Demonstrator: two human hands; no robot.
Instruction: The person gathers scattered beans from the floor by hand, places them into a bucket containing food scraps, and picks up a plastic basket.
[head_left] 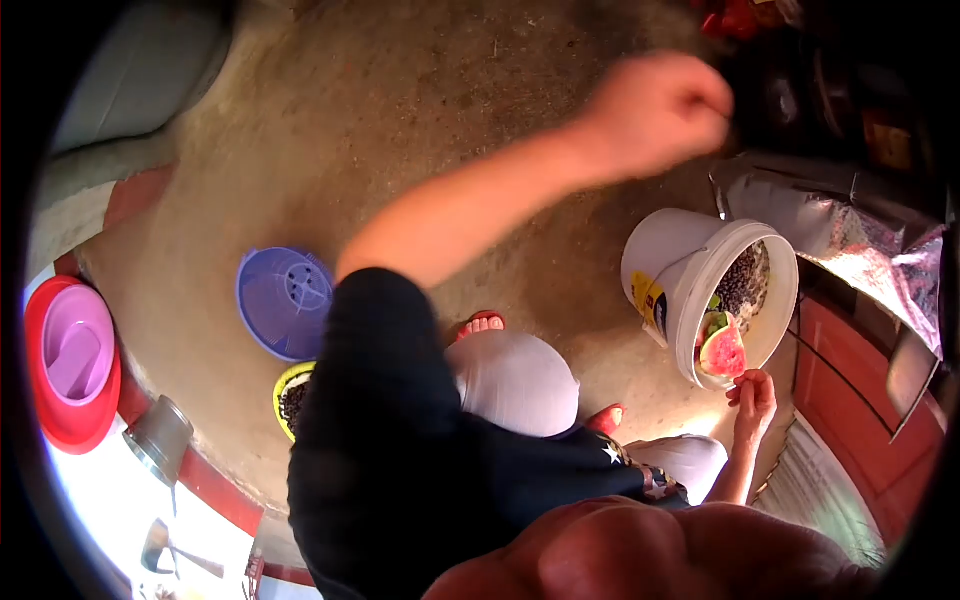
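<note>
My right hand (755,401) is at the near rim of a white bucket (690,255), its fingertips pinched at the lower corner of a red watermelon slice (724,350). The slice is at the bucket's mouth, with some green pieces (714,322) beside it. Inside the bucket lies a mass of small dark grains (745,280). My left arm, in a dark sleeve, reaches across the view, and my left hand (665,110) is raised beyond the bucket with its fingers curled. That hand is slightly blurred, and whatever it may hold is hidden.
On the floor at left are a blue basin (285,300) with holes and a yellow-rimmed container (292,398) partly behind my sleeve. Pink and red basins (78,345) and a metal pot (160,440) sit further left. Shiny foil-like sheeting (830,215) hangs beside the bucket.
</note>
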